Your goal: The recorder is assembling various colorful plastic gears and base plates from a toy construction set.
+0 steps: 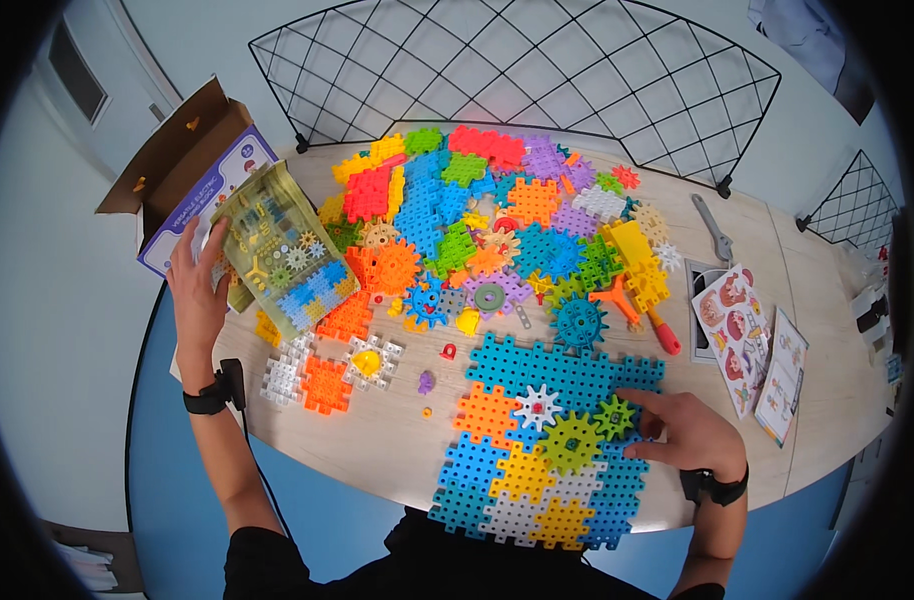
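My left hand (198, 290) is at the left edge of an instruction booklet (292, 255), its fingers on that edge. The booklet leans tilted toward me, its page showing gears and a built board. On the right, my right hand (689, 430) hovers over a board of joined plates (542, 365) in blue, orange, yellow and white. Its index finger and thumb are apart, beside a small green gear (614, 417). That gear sits against a larger green gear (572, 443), with a white gear (538, 407) at upper left. The board reaches over the table's near edge.
Behind the board lies a heap of coloured plates and gears (457, 230). An opened box (202, 185) stands far left. A red-handled tool (665, 332), a grey wrench (713, 228) and sticker sheets (734, 335) lie right. A black wire grid (517, 65) lines the back.
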Demonstrator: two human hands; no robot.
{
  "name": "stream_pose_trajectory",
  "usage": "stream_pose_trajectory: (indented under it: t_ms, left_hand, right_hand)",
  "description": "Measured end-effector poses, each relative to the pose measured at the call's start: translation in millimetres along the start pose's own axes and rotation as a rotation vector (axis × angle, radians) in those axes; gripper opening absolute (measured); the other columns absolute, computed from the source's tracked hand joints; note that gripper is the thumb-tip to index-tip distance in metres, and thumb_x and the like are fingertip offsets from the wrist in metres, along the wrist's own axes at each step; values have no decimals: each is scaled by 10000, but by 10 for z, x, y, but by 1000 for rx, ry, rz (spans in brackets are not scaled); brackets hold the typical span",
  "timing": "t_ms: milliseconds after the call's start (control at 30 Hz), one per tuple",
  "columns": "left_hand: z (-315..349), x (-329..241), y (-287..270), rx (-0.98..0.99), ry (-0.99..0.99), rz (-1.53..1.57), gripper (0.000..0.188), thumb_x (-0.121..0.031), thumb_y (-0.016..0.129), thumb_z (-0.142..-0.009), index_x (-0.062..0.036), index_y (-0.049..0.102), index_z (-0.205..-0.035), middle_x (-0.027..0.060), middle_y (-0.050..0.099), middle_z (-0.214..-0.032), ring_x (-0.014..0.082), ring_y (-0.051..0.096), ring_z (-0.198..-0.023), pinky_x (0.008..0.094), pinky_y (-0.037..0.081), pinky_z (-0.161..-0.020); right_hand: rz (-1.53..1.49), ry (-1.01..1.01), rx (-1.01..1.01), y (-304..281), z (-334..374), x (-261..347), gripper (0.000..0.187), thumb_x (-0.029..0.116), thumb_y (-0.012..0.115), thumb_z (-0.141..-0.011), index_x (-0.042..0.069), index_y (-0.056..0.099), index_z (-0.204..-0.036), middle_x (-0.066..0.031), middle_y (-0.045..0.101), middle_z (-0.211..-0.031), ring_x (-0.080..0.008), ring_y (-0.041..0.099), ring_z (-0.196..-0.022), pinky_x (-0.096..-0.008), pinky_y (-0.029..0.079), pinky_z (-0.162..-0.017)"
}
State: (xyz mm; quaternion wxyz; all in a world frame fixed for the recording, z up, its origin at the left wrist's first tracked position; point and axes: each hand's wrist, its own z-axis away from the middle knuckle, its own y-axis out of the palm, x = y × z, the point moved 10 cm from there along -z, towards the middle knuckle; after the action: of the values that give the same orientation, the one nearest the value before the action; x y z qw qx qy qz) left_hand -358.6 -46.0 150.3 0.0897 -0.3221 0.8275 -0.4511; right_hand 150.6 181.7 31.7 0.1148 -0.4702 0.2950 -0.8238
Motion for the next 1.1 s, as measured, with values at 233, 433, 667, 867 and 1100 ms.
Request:
stream_pose_trajectory:
  t_ms: [233, 433, 667, 867, 1100]
  left_hand:
    - [71, -99, -2, 52, 47, -15, 886, 125, 750, -758, -297, 534, -1506, 91, 365, -1633, 327, 401, -1465, 491, 342, -1159]
    - [201, -160, -192, 43, 46, -124, 884, 126, 756, -738, -284, 550, -1493, 115, 326, -1657, 332, 367, -1493, 493, 308, -1190]
    - [514, -1072, -689, 159, 106, 458, 616, -23, 838, -760, -150, 681, -1342, 179, 444, -1587, 386, 440, -1456, 497, 393, -1157]
    - [996, -2864, -611, 764, 444, 1426, 195, -126, 736, -938, -70, 725, -1125, 106, 711, -1169, 260, 688, -1089, 389, 543, -964]
    - [891, -3625, -14, 1213, 33, 1960, 204, -202, 664, -1011, -10, 675, -1079, 38, 713, -950, 100, 679, -835, 256, 574, -721]
  right_hand:
    - [28, 28, -12, -3, -4, 11, 763, 283, 855, -835, 43, 529, -1481, -110, 672, -784, -259, 678, -726, -358, 541, -690]
    - [22, 64, -8, 2, -33, 19, 772, 271, 882, -801, 50, 554, -1464, -112, 683, -799, -246, 686, -741, -351, 547, -703]
    - [3, 49, -70, -40, -5, 6, 715, 218, 874, -789, 26, 590, -1416, -115, 700, -777, -231, 697, -706, -338, 541, -679]
    - [-48, 3, -248, -109, 8, -109, 551, 111, 824, -816, 1, 642, -1324, -101, 693, -746, -178, 688, -676, -283, 516, -628]
    - [-635, -133, -687, -895, 191, -780, 150, 60, 665, -973, 2, 658, -1111, -25, 638, -787, -95, 607, -712, -237, 488, -707]
